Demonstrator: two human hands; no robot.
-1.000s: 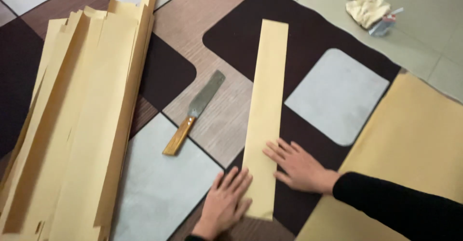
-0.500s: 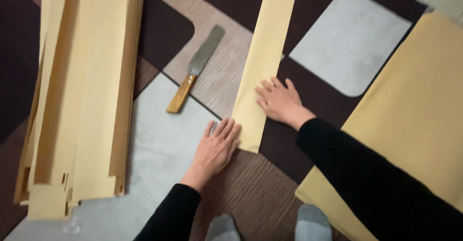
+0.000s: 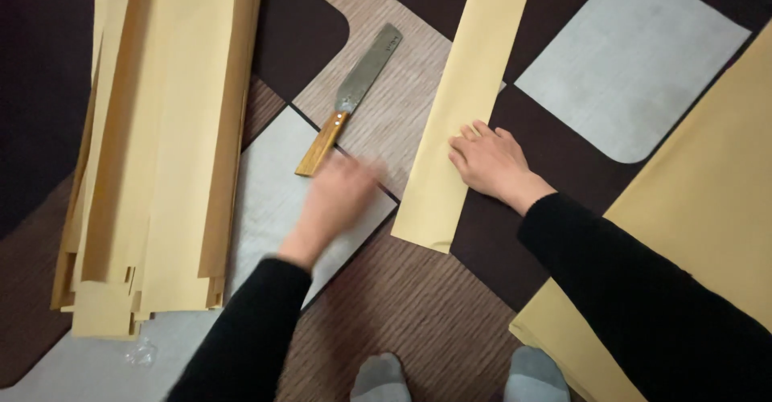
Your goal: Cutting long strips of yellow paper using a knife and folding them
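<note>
Pin long tan paper strip [image 3: 466,104] with flat, spread-fingered right hand [image 3: 490,161]; take wooden-handled flat-bladed knife [image 3: 347,103] by its handle with blurred, loosely open left hand [image 3: 338,197].

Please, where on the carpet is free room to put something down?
The grey patch between the paper strip and the large sheet is bare. Between the strip pile and the knife, the left hand crowds it.
</note>
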